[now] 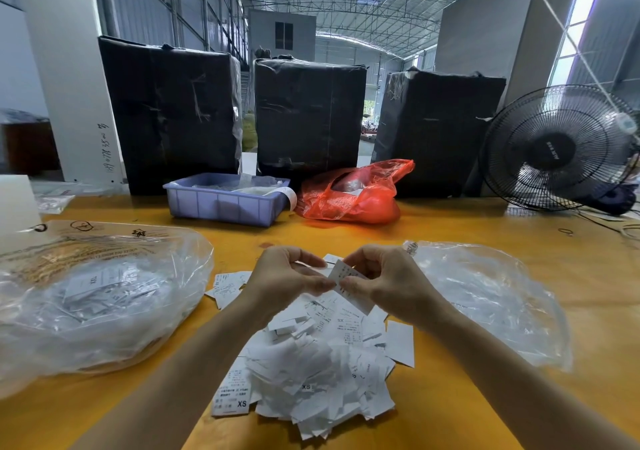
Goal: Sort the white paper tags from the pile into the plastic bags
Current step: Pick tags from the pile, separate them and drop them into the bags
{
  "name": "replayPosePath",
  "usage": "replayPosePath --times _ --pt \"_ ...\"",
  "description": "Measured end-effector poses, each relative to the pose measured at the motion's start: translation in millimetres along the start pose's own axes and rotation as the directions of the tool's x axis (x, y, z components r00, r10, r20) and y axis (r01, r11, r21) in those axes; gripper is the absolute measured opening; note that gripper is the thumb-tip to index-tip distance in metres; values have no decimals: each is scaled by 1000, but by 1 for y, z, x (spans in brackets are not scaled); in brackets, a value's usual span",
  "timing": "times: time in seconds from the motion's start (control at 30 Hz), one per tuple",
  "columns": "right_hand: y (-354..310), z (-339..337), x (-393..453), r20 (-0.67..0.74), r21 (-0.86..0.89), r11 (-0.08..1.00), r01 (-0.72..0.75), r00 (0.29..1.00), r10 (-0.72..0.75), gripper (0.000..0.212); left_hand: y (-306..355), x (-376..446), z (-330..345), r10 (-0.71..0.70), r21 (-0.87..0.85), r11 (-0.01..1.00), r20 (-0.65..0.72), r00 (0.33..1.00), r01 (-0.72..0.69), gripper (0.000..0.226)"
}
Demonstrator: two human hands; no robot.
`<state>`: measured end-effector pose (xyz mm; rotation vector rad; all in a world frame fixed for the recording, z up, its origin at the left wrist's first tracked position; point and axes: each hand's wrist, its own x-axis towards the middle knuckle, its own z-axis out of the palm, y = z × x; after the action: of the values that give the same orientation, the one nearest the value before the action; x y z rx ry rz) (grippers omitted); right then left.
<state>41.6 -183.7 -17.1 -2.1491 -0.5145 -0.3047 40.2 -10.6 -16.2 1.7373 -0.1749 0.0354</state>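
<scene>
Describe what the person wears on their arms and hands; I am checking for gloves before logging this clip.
No gloves: the left hand and right hand are bare. Both forearms are uncovered as far as the picture's lower edge, with no sleeve or cuff in view. No watch, bracelet or ring shows on either wrist or on the fingers that can be seen. No tape, bandage or marking is visible.

Left hand [289,276] and right hand [379,281] raised, fingers pinching

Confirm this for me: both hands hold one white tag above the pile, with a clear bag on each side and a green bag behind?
Not quite. In the head view the bag behind is red, not green. The hands do pinch one tag above the pile, between the left bag and right bag.
</scene>
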Motion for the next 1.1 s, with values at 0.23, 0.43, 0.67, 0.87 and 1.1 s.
replayPosePath --times 0.23,0.43,0.67,0.87,1.1 --pt "-1 -5 2 -74 57 998 -22 997 26 15 3 0 -2 -19 -34 999 -3 1000 19 27" --pt "-2 -5 2 -64 63 998 -27 997 31 16 2 1 -2 -34 -49 998 -30 999 32 27" --pt "-3 -3 1 -52 54 998 -24 998 26 17 2 0 -1 -31 -64 998 -25 999 29 27" --pt "-2 -6 2 -43 124 991 -51 997 57 18 3 0 -1 -30 -55 998 -27 999 28 29" --pt "0 -1 2 -51 23 999 -26 998 27 18 3 -1 0 -16 -44 999 -26 1000 15 29"
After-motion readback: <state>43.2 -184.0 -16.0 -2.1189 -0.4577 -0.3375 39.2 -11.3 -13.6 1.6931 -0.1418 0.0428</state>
